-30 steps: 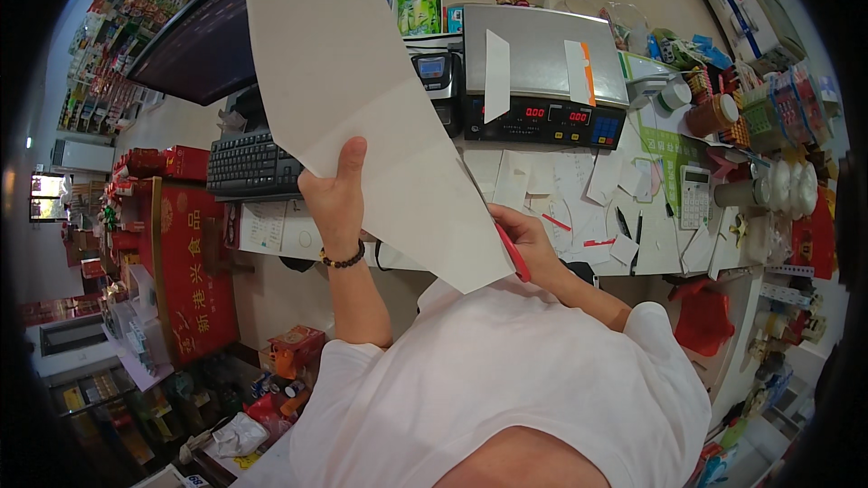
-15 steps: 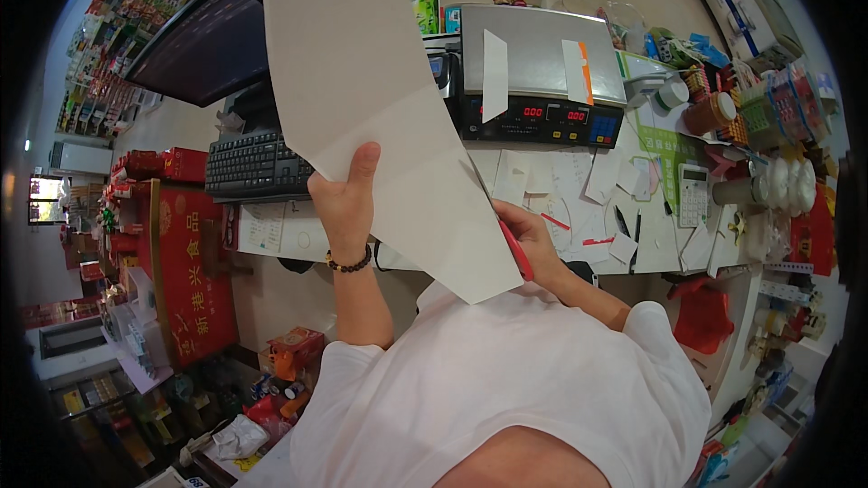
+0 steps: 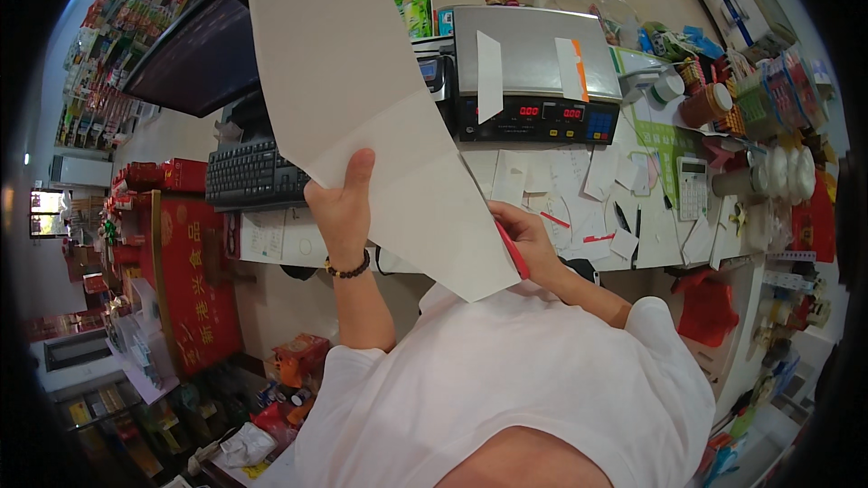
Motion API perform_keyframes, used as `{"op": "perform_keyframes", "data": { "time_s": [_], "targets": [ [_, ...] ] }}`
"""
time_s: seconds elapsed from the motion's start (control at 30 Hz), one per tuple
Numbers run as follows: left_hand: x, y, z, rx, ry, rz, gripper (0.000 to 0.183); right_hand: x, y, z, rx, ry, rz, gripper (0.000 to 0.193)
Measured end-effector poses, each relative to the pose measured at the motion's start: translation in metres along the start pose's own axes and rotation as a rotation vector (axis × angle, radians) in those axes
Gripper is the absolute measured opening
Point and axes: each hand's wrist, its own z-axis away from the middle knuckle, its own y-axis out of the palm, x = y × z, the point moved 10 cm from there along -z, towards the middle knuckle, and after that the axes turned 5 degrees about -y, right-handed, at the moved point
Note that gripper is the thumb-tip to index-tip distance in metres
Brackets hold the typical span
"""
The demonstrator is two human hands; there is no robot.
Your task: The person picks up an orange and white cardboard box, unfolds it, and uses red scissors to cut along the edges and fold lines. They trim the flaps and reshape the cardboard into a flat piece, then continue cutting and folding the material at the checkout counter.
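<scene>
My left hand point(image 3: 340, 208) is closed on a large white sheet of card point(image 3: 362, 108), thumb on top and fingers underneath. The sheet is raised above the counter and tilted, with a faint crease across it and an angled lower end near my shirt. At its right edge my right hand point(image 3: 532, 242) is closed round red-handled scissors point(image 3: 513, 253). A thin dark blade shows along that edge; the rest of the scissors is hidden by the card and my fingers.
Behind the sheet stands a scale point(image 3: 533, 54) with two paper strips on its plate. A keyboard point(image 3: 258, 173) and monitor point(image 3: 194, 54) are at left. Paper scraps point(image 3: 511, 176), pens point(image 3: 636, 235) and a calculator point(image 3: 693, 188) lie on the counter, with jars point(image 3: 705, 104) at right.
The card has shifted slightly left in the picture, and the blade at its right edge shows less. Both hands keep their grip.
</scene>
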Motion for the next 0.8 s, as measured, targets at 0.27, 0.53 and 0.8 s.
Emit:
{"op": "perform_keyframes", "data": {
  "time_s": [0.27, 0.53, 0.8],
  "targets": [
    [0.0, 0.007, 0.004, 0.041, -0.015, -0.035, 0.054, 0.004, -0.003, -0.002, -0.048, -0.019, 0.006, 0.044],
    [0.002, 0.01, 0.004, 0.061, 0.0, 0.045, 0.042, 0.003, -0.005, -0.003, -0.045, -0.007, 0.041, 0.041],
    [-0.004, 0.011, 0.006, 0.044, -0.013, -0.003, 0.042, -0.001, -0.008, -0.005, -0.048, -0.029, 0.034, 0.042]
  ]
}}
